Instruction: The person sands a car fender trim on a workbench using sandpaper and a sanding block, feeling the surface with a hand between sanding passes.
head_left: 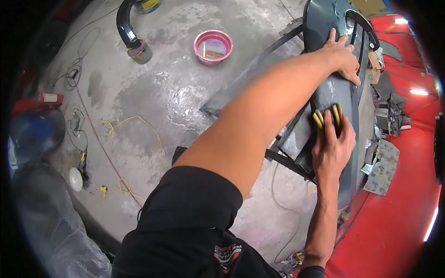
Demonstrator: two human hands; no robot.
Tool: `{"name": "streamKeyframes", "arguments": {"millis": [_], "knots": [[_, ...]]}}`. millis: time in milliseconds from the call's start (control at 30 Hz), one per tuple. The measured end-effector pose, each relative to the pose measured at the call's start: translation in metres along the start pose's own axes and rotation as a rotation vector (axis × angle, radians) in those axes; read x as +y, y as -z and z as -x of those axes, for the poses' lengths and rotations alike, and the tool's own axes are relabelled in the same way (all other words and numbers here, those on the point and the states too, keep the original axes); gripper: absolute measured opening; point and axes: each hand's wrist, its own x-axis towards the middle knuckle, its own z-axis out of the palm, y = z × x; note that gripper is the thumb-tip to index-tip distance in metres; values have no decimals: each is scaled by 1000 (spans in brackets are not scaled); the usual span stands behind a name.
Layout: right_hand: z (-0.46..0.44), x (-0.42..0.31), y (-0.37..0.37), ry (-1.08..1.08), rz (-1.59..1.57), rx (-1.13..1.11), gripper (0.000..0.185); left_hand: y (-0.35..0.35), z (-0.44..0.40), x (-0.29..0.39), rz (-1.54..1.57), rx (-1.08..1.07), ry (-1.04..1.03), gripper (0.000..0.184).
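Observation:
A dark grey car bumper (327, 95) rests on a metal stand (289, 162) on the right, its surface wet and patchy. My left hand (343, 58) lies on the upper part of the bumper with its fingers spread. Lower down, my right hand (334, 143) presses a folded yellow sanding pad (318, 119) against the bumper. Yellow edges of the pad stick out on both sides of the fingers; its underside is hidden.
A pink basin (213, 33) of cloudy water with a brown block stands on the concrete floor. A dark curved part (125, 23) rests on a can (141, 53). Cables and a polisher (76, 178) lie at left. Red sheeting (371, 213) runs along the right.

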Motion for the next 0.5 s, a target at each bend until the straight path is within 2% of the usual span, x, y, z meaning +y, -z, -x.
{"name": "streamKeyframes", "arguments": {"millis": [100,133,167,233,267,333,400,500], "knots": [[49,11,22,-49,35,-21,49,1,-2,-4,26,2,-28,60],[89,19,32,-87,51,-54,48,0,1,-4,53,-12,-32,55],[138,31,32,-149,-33,31,49,1,3,-3,70,-2,-32,54],[139,26,30,-211,-130,119,49,2,5,0,67,-9,-13,54],[130,34,21,-155,-105,75,49,0,3,0,59,-1,-13,55],[52,10,11,-7,55,17,48,1,2,-1,54,-2,-13,55],[0,-2,-4,-15,32,4,52,-3,4,-1,60,-10,-2,55],[63,12,16,-17,41,-24,50,2,3,-1,66,-13,-24,58]]}}
